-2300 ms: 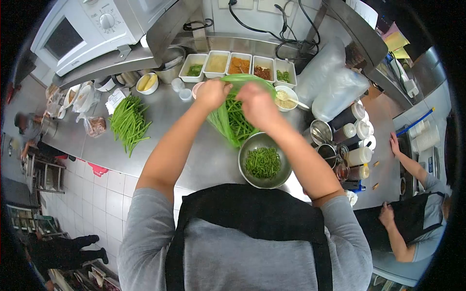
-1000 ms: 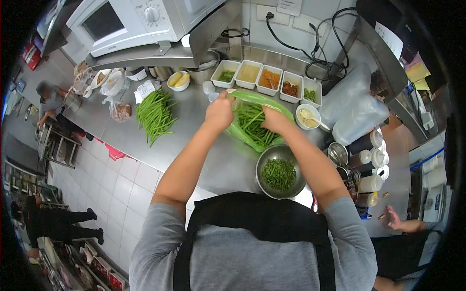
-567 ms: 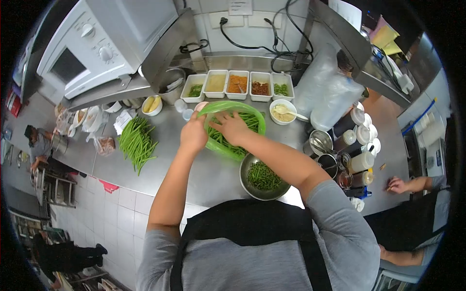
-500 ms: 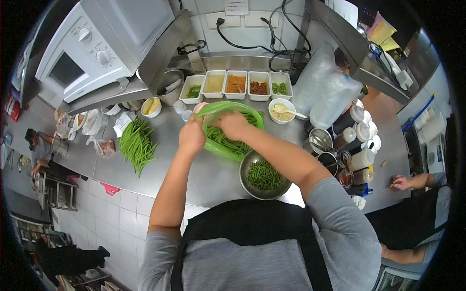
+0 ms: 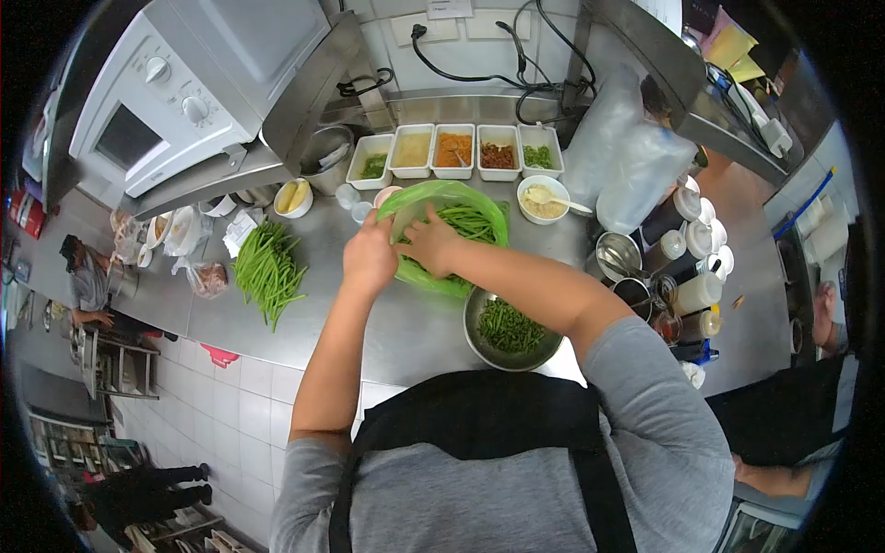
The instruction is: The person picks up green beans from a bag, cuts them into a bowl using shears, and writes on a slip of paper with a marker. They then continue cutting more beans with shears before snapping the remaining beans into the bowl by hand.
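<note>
A green plastic bag stands open on the steel counter, with long green beans inside. My left hand is closed on the left side of the bag's rim. Inside the bag's mouth, my right hand lies over the beans with its fingers spread; part of it is hidden by the forearm's angle. Just in front of the bag sits a metal bowl of chopped green beans. To the left, a loose pile of whole green beans rests on the counter.
White trays of chopped ingredients line the back. A white bowl with a spoon stands right of the bag. Several bottles and metal containers crowd the right. A microwave overhangs the left. Another person's hand appears at far right.
My right hand has shifted left within the bag, and its fingers have spread. My left hand still holds the rim. At far right, the other person's hand has moved off the counter edge.
</note>
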{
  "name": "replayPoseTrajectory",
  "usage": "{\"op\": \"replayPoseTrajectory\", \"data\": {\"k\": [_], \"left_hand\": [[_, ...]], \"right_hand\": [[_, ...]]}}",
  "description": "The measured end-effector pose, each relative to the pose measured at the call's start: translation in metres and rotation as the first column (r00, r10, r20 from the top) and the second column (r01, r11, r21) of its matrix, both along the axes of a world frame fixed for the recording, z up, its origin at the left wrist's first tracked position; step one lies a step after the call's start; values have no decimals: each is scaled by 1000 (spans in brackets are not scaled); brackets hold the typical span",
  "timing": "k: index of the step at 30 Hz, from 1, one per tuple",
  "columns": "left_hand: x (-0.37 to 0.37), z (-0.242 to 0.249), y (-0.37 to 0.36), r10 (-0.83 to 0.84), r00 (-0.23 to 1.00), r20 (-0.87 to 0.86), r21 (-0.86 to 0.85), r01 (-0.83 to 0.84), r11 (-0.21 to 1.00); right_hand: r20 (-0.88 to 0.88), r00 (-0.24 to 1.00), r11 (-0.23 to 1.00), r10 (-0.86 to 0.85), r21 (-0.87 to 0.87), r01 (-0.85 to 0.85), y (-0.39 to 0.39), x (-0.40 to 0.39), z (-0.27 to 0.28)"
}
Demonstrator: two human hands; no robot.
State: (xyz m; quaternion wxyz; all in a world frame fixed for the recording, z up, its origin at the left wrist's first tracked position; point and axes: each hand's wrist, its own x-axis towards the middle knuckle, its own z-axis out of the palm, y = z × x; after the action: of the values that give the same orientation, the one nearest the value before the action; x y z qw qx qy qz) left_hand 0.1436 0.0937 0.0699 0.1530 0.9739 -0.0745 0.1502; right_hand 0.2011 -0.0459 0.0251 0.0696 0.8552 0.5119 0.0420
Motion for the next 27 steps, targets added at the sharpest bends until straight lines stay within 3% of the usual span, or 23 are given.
{"op": "replayPoseTrajectory", "data": {"k": [2, 4, 5, 8, 10, 16, 19, 22, 26, 27], "left_hand": [[-3, 6, 4, 3, 999, -44, 63, 0, 998], [-4, 7, 6, 46, 994, -104, 105, -35, 994], [-4, 6, 6, 70, 988, -136, 125, -53, 991], [1, -3, -3, 92, 995, 39, 27, -94, 995], [2, 0, -10, 70, 997, 27, 9, -70, 997], [1, 10, -10, -1, 1000, 30, -14, 2, 1000], [-1, 14, -6, -21, 998, 54, -31, 23, 999], [-7, 14, -5, -26, 998, 52, -86, 30, 996], [-17, 7, -4, -59, 996, 67, -141, 68, 988], [-20, 7, -4, -55, 998, 43, -142, 60, 988]], "right_hand": [[-35, 997, 997, -73, -2, 73, -1, 4, 1], [-201, 954, 972, -225, 25, 235, 3, 18, 4], [-179, 957, 969, -229, 52, 242, -1, 19, 12], [-130, 959, 948, -251, 167, 271, -15, 17, 29], [-113, 952, 908, -284, 288, 305, -25, 19, 24], [-308, 856, 873, -414, 133, 470, -43, 16, 51], [-316, 931, 911, -183, 302, 281, -43, 13, 56], [-124, 992, 746, -26, 658, 102, -42, -7, 58], [-289, 953, 836, -87, 499, 227, -15, -11, 14], [-356, 914, 858, -195, 391, 334, -5, -10, 13]]}}
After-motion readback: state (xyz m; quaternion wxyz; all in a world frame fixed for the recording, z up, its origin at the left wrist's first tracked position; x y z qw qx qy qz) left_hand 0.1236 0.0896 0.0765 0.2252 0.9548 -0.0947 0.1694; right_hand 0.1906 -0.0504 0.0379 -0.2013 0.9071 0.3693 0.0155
